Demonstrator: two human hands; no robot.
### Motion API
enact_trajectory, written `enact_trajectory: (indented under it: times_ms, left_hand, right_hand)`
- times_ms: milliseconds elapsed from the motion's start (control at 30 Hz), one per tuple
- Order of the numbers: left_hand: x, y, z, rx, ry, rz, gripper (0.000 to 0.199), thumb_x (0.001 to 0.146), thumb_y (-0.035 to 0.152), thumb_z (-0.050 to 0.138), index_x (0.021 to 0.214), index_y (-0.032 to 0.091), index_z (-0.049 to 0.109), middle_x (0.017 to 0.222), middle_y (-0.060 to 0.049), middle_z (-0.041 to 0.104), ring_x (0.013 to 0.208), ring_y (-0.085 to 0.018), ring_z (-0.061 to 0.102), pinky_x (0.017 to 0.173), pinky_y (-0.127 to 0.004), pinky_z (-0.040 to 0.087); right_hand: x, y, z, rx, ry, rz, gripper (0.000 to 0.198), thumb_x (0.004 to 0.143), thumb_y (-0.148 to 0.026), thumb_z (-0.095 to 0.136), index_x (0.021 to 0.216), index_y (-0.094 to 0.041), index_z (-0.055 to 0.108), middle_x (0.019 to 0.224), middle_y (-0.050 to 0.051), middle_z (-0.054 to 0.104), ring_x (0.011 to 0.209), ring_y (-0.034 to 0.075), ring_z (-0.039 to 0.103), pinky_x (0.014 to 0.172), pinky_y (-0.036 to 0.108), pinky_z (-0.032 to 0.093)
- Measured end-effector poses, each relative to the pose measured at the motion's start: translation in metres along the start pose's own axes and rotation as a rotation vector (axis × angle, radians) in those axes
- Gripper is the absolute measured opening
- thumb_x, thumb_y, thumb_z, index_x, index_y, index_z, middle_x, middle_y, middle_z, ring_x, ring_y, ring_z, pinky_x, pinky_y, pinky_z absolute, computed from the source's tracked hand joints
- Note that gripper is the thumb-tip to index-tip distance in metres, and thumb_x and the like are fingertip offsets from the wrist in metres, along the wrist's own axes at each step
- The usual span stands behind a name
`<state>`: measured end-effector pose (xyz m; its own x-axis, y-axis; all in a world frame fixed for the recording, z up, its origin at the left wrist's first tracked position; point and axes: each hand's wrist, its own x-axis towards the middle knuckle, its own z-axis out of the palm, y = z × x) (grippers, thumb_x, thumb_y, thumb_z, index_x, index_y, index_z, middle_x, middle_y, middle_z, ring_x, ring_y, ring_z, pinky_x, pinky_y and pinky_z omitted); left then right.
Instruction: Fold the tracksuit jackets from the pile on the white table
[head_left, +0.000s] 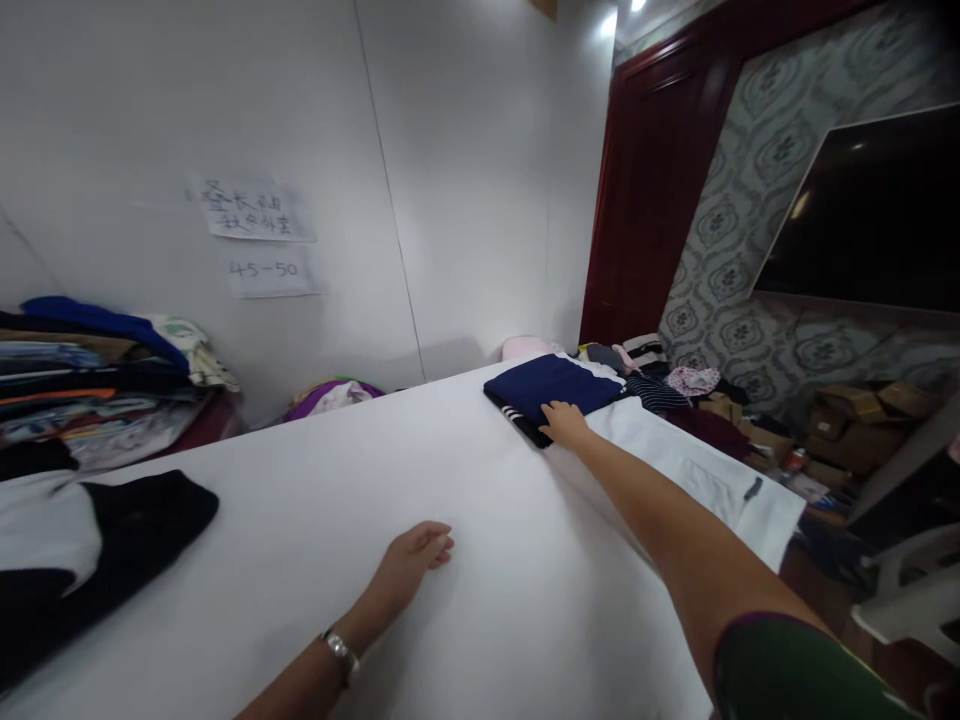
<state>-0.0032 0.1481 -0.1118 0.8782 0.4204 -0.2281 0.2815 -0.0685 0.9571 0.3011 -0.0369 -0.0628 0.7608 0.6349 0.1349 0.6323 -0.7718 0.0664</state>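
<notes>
White table (315,520), clothes stack (97,375) far from folded navy garment (551,390).

The right hand (564,422) covers the near edge of the folded navy garment (551,388). The black garment (112,545) and the stack of folded clothes (90,380) are cut off by the left edge. Writing on the paper notes (255,212) is too blurred to read. The television (877,215) runs past the right edge.
</notes>
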Motion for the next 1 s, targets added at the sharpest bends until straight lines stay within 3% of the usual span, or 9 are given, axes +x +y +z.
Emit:
enact_trajectory:
  times_ms: [100,200,333,500,600,733,833,900,1000]
  left_hand:
    - [-0.012,-0.015,0.002,-0.008,0.004,0.108,0.046,0.065,0.059,0.069,0.089,0.021,0.067,0.092,-0.006,0.071,0.091,-0.023,0.065,0.089,-0.037,0.051]
    - [-0.014,-0.019,0.006,0.012,0.023,0.167,0.043,0.068,0.059,0.066,0.089,0.022,0.066,0.09,-0.004,0.07,0.089,-0.022,0.064,0.088,-0.036,0.051]
    - [-0.012,-0.02,0.008,0.028,0.025,0.192,0.041,0.07,0.058,0.065,0.088,0.022,0.066,0.087,-0.004,0.069,0.085,-0.021,0.063,0.086,-0.035,0.051]
    - [-0.014,-0.021,0.008,0.014,0.027,0.22,0.037,0.071,0.054,0.065,0.088,0.021,0.067,0.086,-0.004,0.069,0.085,-0.021,0.063,0.084,-0.034,0.05]
    - [-0.016,-0.019,0.009,-0.002,0.04,0.229,0.033,0.072,0.049,0.064,0.087,0.02,0.067,0.085,-0.004,0.068,0.084,-0.02,0.063,0.083,-0.033,0.05]
    - [-0.014,-0.021,0.011,-0.039,0.053,0.249,0.03,0.07,0.046,0.065,0.085,0.02,0.068,0.081,-0.003,0.067,0.081,-0.019,0.062,0.08,-0.032,0.051]
    - [-0.01,-0.026,0.011,-0.064,0.049,0.285,0.028,0.07,0.044,0.065,0.084,0.02,0.067,0.081,-0.003,0.067,0.081,-0.018,0.063,0.079,-0.032,0.052]
    - [-0.008,-0.028,0.011,-0.04,0.053,0.315,0.027,0.071,0.043,0.063,0.085,0.02,0.067,0.081,-0.003,0.068,0.08,-0.018,0.063,0.079,-0.033,0.052]
    - [-0.01,-0.028,0.011,0.087,0.064,0.376,0.026,0.075,0.04,0.057,0.089,0.02,0.066,0.083,-0.004,0.07,0.08,-0.018,0.064,0.079,-0.034,0.052]
  right_hand:
    - [0.011,-0.007,-0.005,-0.017,-0.007,0.013,0.032,0.091,-0.02,0.049,0.119,-0.009,0.062,0.121,0.021,0.06,0.113,0.031,0.056,0.091,0.037,0.043]
    - [0.024,-0.018,-0.012,-0.024,-0.017,0.013,0.034,0.092,-0.01,0.04,0.114,-0.01,0.065,0.115,0.02,0.063,0.106,0.026,0.061,0.087,0.031,0.045]
    - [0.026,-0.04,-0.008,-0.028,-0.019,0.005,0.036,0.092,-0.01,0.038,0.116,-0.013,0.066,0.116,0.018,0.063,0.105,0.024,0.062,0.085,0.031,0.045]
    - [0.01,-0.058,0.008,-0.038,-0.021,0.072,0.037,0.091,-0.007,0.037,0.111,-0.01,0.068,0.118,0.023,0.061,0.109,0.028,0.059,0.085,0.037,0.045]
    - [0.0,-0.063,0.011,-0.036,0.006,0.097,0.04,0.092,-0.011,0.038,0.125,-0.009,0.06,0.124,0.025,0.058,0.113,0.03,0.056,0.092,0.043,0.041]
    - [-0.028,-0.071,0.016,-0.032,0.036,0.062,0.056,0.092,-0.015,0.039,0.148,-0.011,0.035,0.148,0.023,0.04,0.135,0.032,0.037,0.107,0.051,0.026]
    - [-0.057,-0.078,0.023,0.068,0.026,0.029,0.055,0.091,-0.012,0.037,0.147,-0.011,0.037,0.158,0.019,0.023,0.145,0.032,0.018,0.112,0.051,0.019]
    - [-0.076,-0.085,0.026,0.199,-0.02,0.0,0.049,0.09,-0.011,0.038,0.139,-0.009,0.048,0.153,0.021,0.033,0.144,0.033,0.021,0.11,0.051,0.025]
    - [-0.103,-0.102,0.025,0.32,-0.104,-0.091,0.037,0.087,-0.012,0.043,0.118,-0.012,0.065,0.131,0.019,0.058,0.132,0.031,0.043,0.102,0.045,0.038]
